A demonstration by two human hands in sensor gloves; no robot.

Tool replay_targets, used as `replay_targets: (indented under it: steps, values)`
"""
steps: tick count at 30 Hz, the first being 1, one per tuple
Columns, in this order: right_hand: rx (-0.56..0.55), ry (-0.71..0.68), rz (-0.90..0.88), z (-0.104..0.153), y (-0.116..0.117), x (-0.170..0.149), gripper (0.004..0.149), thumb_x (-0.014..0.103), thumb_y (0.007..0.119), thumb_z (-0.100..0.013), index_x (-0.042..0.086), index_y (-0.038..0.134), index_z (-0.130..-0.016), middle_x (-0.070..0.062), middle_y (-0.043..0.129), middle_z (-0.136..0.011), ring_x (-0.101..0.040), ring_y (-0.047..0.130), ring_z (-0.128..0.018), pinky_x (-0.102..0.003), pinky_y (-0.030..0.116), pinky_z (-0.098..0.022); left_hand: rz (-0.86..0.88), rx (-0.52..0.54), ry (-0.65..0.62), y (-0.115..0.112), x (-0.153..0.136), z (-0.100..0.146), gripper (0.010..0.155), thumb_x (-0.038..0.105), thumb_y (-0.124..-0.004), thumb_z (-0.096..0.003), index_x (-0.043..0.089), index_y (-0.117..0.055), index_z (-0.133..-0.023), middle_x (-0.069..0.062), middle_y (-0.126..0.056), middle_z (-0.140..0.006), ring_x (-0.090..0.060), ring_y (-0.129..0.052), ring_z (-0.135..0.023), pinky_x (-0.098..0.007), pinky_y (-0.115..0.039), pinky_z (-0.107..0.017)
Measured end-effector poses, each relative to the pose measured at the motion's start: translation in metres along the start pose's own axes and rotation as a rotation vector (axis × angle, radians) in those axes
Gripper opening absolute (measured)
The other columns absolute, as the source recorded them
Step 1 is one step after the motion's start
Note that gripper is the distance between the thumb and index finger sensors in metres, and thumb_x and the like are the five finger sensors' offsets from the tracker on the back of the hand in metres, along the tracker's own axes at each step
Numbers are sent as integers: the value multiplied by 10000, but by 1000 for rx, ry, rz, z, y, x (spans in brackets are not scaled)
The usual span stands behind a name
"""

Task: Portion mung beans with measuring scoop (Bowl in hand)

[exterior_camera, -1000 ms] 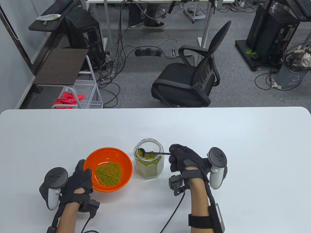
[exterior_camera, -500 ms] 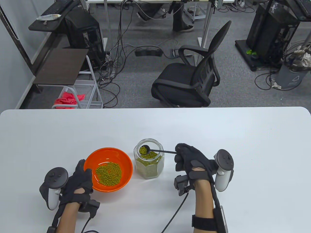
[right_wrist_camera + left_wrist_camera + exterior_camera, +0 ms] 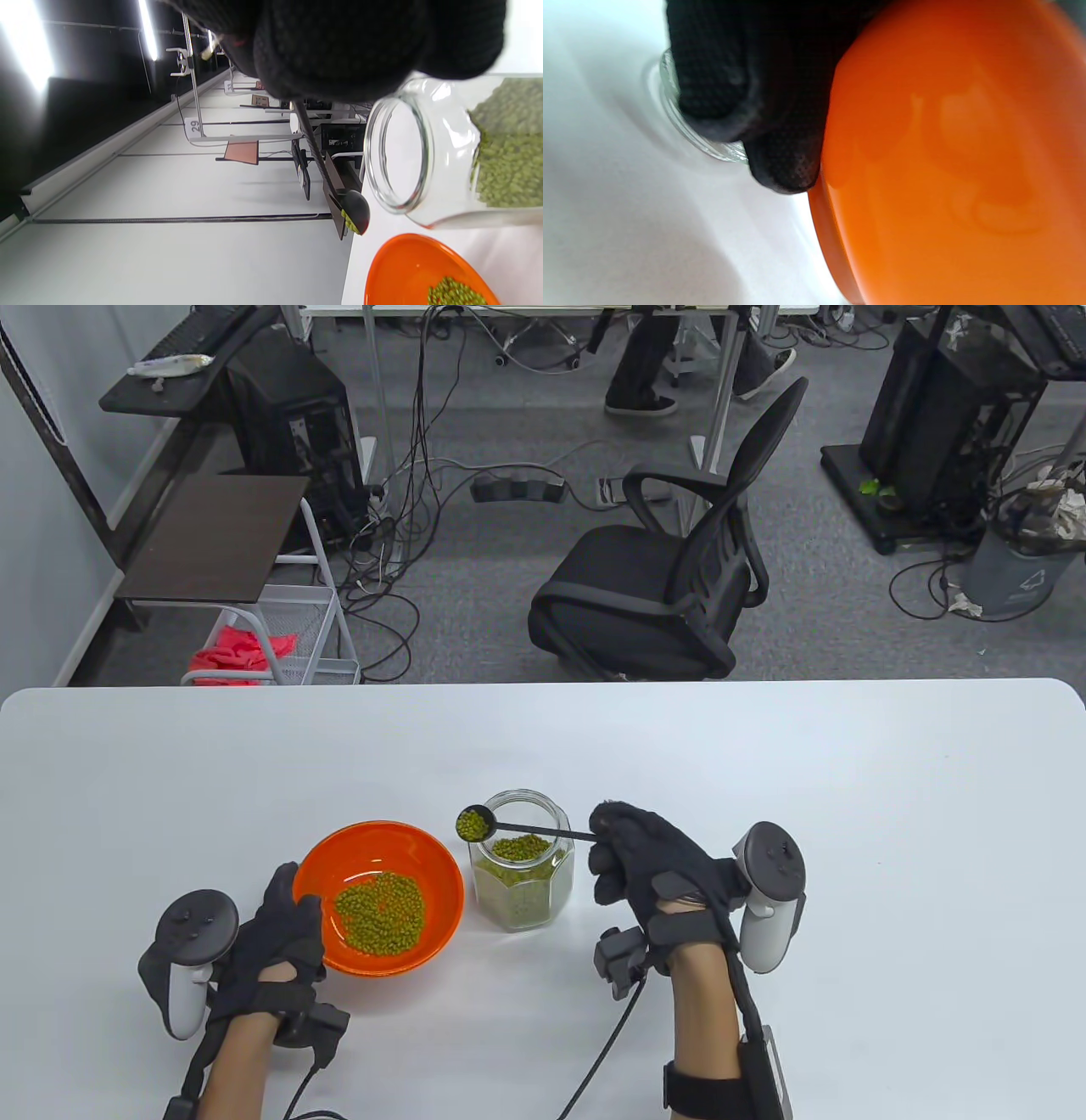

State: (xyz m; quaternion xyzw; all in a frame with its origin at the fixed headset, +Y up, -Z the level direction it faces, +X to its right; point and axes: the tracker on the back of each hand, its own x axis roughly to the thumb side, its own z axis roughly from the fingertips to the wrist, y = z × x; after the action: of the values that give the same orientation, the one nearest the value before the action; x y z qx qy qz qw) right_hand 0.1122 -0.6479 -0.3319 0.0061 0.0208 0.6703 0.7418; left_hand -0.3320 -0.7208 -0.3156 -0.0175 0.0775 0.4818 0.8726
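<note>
Since the earlier frames, our right hand [image 3: 636, 857] has been lifting the scoop [image 3: 475, 823] out of the jar [image 3: 520, 869]; its loaded cup, formerly inside the jar mouth, is now sitting above the jar's left rim, on the side facing the bowl [image 3: 441, 874]. We are pinching the thin black handle at its right end with curled fingers of the right hand, and the handle is spanning the jar mouth roughly level. Beans [image 3: 474, 824] are filling the cup of the scoop.

We are gripping the near-left rim of the orange bowl with our left hand [image 3: 271, 942], thumb hooked over the edge and into the bowl. In the left wrist view, the gloved fingers [image 3: 780, 169] are pressing against the bowl's outer wall [image 3: 946, 169]. The bowl is sitting on the white table [image 3: 764, 772], just left of the jar, and is holding a pile of mung beans [image 3: 379, 912] in its bottom.

The glass jar is standing upright between both hands, lid off, partly filled with beans.
</note>
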Motion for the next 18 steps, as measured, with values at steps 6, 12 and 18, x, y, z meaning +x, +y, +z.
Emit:
replay_targets:
  steps: [6, 12, 18]
  values:
    - [98, -7, 48, -1, 27, 0, 418, 186, 736, -477, -6, 796, -844, -298, 897, -583, -249, 979, -265, -572, 801, -370, 3, -1, -1, 0, 0, 0, 647, 386, -609, -559, 77, -414, -1092, -130, -709, -967, -234, -1133, -439, -236, -958, -241]
    - [185, -26, 127, -1, 57, -2, 423, 159, 744, -468, 19, 787, -865, -304, 879, -638, -281, 982, -328, -593, 777, -412, 7, -1, -2, 1, 0, 0, 646, 386, -609, -559, 77, -414, -1092, -129, -709, -967, -233, -1132, -441, -232, -960, -239]
    - [232, -42, 247, 2, 84, -6, 434, 122, 769, -451, 31, 789, -875, -311, 872, -669, -306, 987, -364, -609, 765, -430, 15, -1, -6, 1, 0, 0, 646, 387, -607, -561, 78, -411, -1093, -130, -706, -969, -232, -1132, -444, -232, -959, -242]
